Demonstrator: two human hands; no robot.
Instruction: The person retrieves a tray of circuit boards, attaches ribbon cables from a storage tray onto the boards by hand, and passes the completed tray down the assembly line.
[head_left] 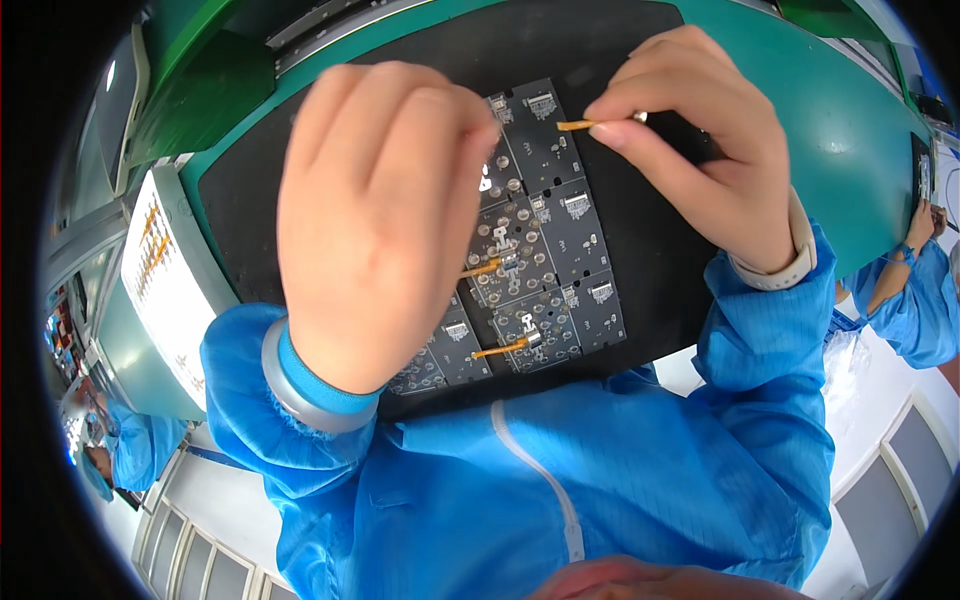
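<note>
A dark grey circuit board panel made of several small joined boards lies on a black mat. My right hand pinches a small orange flex strip with a metal tip above the panel's upper part. My left hand hovers over the panel's left side, fingers curled down toward the boards and hiding what is under them. Two more orange strips sit plugged into connectors on the lower boards.
The mat rests on a green workbench. A white tray with several small orange parts stands at the left. Other people in blue coats are at the far right and lower left.
</note>
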